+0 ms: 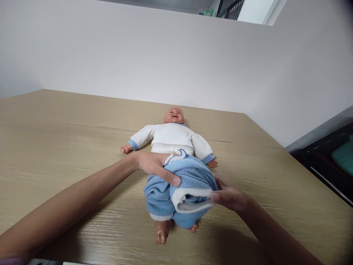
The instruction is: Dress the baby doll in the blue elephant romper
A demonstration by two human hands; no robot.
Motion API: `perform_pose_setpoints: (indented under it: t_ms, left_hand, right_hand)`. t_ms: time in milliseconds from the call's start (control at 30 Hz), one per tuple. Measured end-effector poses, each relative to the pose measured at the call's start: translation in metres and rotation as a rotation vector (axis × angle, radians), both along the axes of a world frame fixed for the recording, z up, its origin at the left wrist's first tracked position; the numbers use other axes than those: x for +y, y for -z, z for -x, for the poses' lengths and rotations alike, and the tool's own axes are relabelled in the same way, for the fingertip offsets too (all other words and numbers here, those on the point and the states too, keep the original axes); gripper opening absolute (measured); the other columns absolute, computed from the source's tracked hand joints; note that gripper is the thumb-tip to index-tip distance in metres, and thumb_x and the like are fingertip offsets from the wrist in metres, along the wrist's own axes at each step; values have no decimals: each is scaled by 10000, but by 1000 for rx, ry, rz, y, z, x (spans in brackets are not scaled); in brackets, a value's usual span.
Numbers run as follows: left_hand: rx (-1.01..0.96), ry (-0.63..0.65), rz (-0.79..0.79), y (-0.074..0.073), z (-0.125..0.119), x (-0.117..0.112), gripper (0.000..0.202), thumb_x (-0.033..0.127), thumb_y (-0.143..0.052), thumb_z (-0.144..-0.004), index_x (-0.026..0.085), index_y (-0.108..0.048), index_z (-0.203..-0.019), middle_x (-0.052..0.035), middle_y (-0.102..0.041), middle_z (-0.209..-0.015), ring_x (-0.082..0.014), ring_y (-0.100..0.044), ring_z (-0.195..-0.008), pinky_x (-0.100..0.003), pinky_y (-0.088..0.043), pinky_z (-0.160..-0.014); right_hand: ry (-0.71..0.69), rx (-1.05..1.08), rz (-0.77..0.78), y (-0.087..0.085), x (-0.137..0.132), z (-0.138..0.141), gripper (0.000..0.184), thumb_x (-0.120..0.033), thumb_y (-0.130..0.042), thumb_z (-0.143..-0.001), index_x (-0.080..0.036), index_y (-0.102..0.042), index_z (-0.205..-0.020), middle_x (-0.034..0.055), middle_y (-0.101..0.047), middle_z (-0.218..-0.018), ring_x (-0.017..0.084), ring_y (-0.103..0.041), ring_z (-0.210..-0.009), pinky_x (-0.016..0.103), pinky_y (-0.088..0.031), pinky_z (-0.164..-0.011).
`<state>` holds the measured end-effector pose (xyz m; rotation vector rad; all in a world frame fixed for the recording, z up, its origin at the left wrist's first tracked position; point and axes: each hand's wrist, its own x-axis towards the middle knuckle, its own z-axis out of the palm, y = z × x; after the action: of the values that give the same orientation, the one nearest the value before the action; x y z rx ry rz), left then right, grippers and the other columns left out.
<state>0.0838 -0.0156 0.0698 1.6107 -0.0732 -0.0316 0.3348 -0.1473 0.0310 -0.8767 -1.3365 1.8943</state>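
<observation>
On a wood-grain surface (77, 147), a doll (172, 140) in white top (171, 132) and rumpled blue trousers (193, 173) lies lengthwise, head toward the frame's top, left hand (153, 164) and right hand (230, 197) fingers gripping the cloth.

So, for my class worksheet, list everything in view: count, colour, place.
Doll: one, pinkish, face up on table.
Top: one, white with blue cuffs, on doll.
Trousers: one pair, blue with white hems, over doll's legs.
Table: one, light wood, under doll.
Back wall: one, pale grey, beyond table.
Dark structures: two, black, far right; top opening.
Teal item: one, teal, far right.
Green item: one, green, top opening.
Cropped item: one, dark, bottom edge.
Left hand: one, thumb on trousers.
Right hand: one, at open cuff.
</observation>
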Motion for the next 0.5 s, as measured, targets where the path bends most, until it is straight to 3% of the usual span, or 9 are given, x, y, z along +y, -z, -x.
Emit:
perform_pose_setpoints:
  t_ms: [133,300,400,500]
  left_hand:
    - [32,-77,-48,1,1,-3,783,579,-765,-969,180,-528,-1599,-92,-567,-1635,-287,-530,-1519,-373,-436,-1278]
    - [17,-115,-71,7,-3,-1,819,678,-804,-887,142,-605,-1473,-125,-643,-1542,-315,-583,-1451,-408,-452,-1250]
    - [6,-140,-70,4,-7,-4,756,536,-908,-813,154,-644,-1410,-105,-687,-1472,-319,-625,-1391,-427,-473,-1224]
    - [41,-163,-181,-4,-11,-10,505,389,-852,-850,162,-715,-1280,-67,-755,-1324,-293,-676,-1294,-398,-506,-1166]
  right_hand:
    - [11,-39,-41,-8,-2,9,700,-548,-957,-700,-159,-718,-1230,95,-768,-1084,273,-724,-1012,343,-567,-858]
    - [349,-107,-20,-6,2,19,524,-515,-909,-752,-173,-740,-1111,83,-784,-1085,268,-711,-1012,357,-574,-885]
    - [486,-182,-146,-11,-5,30,463,-478,-833,-839,-185,-737,-1184,102,-781,-1200,302,-703,-1129,401,-570,-993]
    - [645,-339,-101,-8,-38,47,498,-554,-809,-843,-200,-743,-1187,122,-792,-1168,340,-722,-1090,424,-610,-924]
